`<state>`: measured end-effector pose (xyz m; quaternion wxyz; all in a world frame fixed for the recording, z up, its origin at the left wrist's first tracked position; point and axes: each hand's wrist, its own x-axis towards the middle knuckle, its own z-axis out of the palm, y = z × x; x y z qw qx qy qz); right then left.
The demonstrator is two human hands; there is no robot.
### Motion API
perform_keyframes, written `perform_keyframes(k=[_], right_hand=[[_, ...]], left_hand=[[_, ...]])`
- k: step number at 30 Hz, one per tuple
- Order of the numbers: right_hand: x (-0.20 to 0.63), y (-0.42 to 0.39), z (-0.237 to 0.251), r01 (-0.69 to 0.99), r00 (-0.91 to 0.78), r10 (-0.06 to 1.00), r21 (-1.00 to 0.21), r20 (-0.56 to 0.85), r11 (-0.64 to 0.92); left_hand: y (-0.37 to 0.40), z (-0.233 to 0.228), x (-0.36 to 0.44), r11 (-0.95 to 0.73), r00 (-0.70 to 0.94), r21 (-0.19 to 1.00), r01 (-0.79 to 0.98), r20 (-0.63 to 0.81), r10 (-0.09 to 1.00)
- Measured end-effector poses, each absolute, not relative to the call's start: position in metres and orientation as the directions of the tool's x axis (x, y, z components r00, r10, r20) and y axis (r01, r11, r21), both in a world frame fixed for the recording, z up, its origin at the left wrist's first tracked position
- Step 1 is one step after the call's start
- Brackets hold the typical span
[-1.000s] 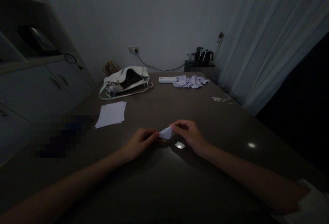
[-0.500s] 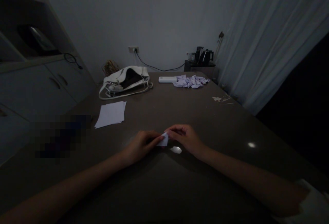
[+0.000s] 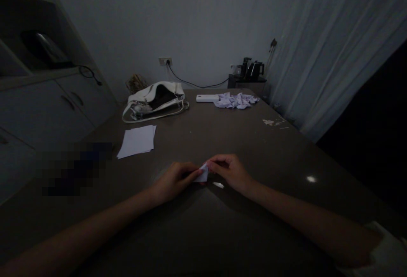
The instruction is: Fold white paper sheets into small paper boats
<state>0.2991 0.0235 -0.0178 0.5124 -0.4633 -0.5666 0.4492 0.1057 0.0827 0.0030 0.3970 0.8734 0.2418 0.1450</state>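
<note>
White paper, a small folded piece [image 3: 202, 174], sits low over the dark counter [image 3: 241, 141] near its front middle, pinched between both hands. The left hand [image 3: 173, 179] has its fingers curled and narrowed onto the piece's left edge, fingertips pressed against it; the right hand [image 3: 230, 170] closes thumb and forefinger on the right edge, the other fingers tucked loosely. Neither hand holds anything else. The step in hand looks like the setting of a crease in a fold, the piece already worked down to a small pointed shape; the light is too dim to tell how many layers it has. The next move, as I judge it, would call for a firm, even press along the fold while the other hand keeps the corners lined up, since so small a piece slips easily. Just right of the piece a bright glint [image 3: 218, 185] lies on the counter. Farther back on the left lies a stack of flat white sheets [image 3: 137, 141], behind it a white handbag [image 3: 154, 101], and at the far edge a heap of folded paper pieces [image 3: 235, 100] beside a pale oblong case [image 3: 207, 98].
</note>
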Motion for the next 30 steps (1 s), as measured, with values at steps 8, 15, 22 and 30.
perform_keyframes(k=[8,15,22,30], right_hand=[[0.2973,0.0213,-0.0133,0.063,-0.064,0.983,-0.983,0.17,0.174],[0.2978,0.0217,-0.0127,0.064,-0.042,0.983,-0.981,0.179,0.182],[0.2983,0.0213,-0.0148,0.164,-0.059,0.974,-0.96,0.218,0.225],[0.2944,0.0153,-0.0087,0.264,-0.111,0.962,-0.926,0.249,0.27]], left_hand=[[0.0807,0.0065,0.1078,-0.472,0.826,0.82,0.324,-0.002,0.563],[0.0811,0.0058,0.1078,-0.447,0.822,0.831,0.33,-0.021,0.569],[0.0791,0.006,0.1078,-0.466,0.839,0.822,0.327,-0.027,0.543],[0.0763,0.0038,0.1092,-0.531,0.845,0.788,0.311,0.028,0.535]])
